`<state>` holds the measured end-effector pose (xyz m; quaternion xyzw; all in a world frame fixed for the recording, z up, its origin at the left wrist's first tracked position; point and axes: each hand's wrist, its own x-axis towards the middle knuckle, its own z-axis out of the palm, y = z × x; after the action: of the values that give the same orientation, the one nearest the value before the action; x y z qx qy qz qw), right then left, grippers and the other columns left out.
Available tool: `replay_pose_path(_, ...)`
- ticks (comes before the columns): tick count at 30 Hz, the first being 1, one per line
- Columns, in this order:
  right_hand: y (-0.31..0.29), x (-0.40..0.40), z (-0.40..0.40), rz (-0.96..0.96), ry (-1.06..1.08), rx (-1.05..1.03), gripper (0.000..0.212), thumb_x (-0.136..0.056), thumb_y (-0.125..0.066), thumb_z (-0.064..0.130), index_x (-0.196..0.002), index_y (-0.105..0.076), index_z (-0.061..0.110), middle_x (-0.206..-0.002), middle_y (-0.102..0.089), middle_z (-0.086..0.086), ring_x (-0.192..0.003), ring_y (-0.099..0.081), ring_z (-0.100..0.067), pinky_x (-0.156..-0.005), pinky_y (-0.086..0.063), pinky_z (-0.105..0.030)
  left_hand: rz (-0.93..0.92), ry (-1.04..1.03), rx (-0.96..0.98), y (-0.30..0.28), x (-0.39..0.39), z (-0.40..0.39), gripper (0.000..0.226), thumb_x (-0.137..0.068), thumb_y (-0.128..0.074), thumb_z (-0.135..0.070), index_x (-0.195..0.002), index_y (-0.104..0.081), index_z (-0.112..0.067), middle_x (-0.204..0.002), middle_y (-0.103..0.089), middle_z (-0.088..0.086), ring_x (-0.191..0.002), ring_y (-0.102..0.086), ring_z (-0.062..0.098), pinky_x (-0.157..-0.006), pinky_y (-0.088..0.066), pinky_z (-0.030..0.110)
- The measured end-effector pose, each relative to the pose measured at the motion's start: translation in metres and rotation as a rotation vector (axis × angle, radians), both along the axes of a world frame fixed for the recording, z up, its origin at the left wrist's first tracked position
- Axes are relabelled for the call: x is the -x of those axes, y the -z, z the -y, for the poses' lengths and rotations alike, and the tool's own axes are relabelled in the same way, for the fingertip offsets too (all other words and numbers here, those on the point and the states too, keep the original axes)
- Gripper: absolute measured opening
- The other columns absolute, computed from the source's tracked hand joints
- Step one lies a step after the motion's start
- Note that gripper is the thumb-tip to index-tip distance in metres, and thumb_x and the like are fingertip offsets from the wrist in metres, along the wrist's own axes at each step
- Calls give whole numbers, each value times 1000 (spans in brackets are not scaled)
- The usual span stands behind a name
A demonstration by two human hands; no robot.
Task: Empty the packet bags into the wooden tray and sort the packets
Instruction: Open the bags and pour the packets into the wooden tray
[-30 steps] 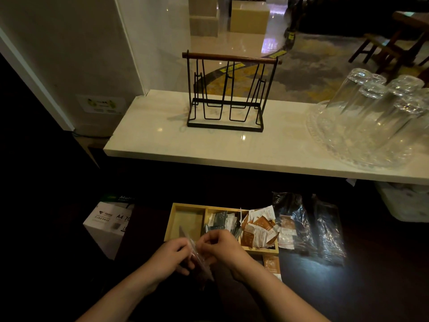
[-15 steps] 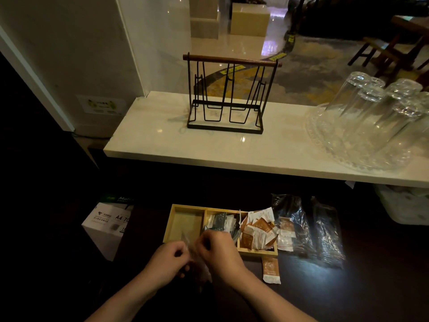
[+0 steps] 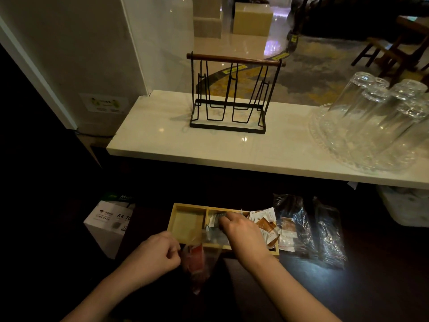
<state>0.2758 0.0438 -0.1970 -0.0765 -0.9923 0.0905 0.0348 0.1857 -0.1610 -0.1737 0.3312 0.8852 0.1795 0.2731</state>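
Packets already fill our wooden tray's middle and right compartments, while our left hand pinches a seemingly part-full bag and our right hand fingers packets, sorting unfinished.

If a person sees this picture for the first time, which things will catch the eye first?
First, the black wire rack standing on the pale marble counter, with upturned glasses at its right end. Below, in the dark, two hands work at the wooden tray; the left hand pinches a clear bag.
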Motion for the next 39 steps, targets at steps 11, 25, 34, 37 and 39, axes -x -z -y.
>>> replay_pose_path(11, 12, -17, 13, -155, 193, 256, 29, -90, -49, 44, -105, -53, 20, -100, -55, 8, -84, -54, -6, -68, -46, -16, 375, -377, -130, 35, 15, -1, 10, -93, -54, -27, -83, -56, -23, -96, -63, 1, -86, -66, 16, -59, -54, 26)
replay_pose_path(25, 10, 4, 41, 308, -129, 219, 25, -92, -52, 37, -101, -66, 18, -93, -69, -3, -94, -62, -20, -101, -39, -41, 852, -803, -91, 108, -15, 2, 19, -96, -47, -24, -108, -53, -11, -104, -59, 9, -89, -60, 24, -61, -55, 36)
replay_pose_path(34, -64, 50, 63, -201, -242, 634, 18, -92, -57, 22, -93, -70, 10, -88, -73, -9, -82, -66, -23, -72, -48, -32, 1496, -1115, -658, 80, -10, 26, 76, -85, -35, -68, -111, -69, -6, -118, -64, 27, -112, -57, 45, -86, -47, 61)
replay_pose_path(37, -73, 60, 42, -257, -88, 770, 16, -91, -59, 21, -86, -71, 11, -76, -73, -4, -74, -67, -15, -72, -51, -31, 1462, -1043, -837, 51, 8, 32, 72, -88, -38, -61, -118, -64, -1, -121, -63, 25, -113, -60, 39, -90, -52, 48)
replay_pose_path(39, -73, 61, 27, -251, -15, 828, 15, -90, -61, 22, -83, -71, 13, -71, -71, 2, -72, -67, -9, -71, -54, -30, 1189, -998, -847, 31, 20, 34, 52, -90, -44, -44, -113, -65, -3, -105, -70, 22, -89, -70, 33, -77, -57, 41)
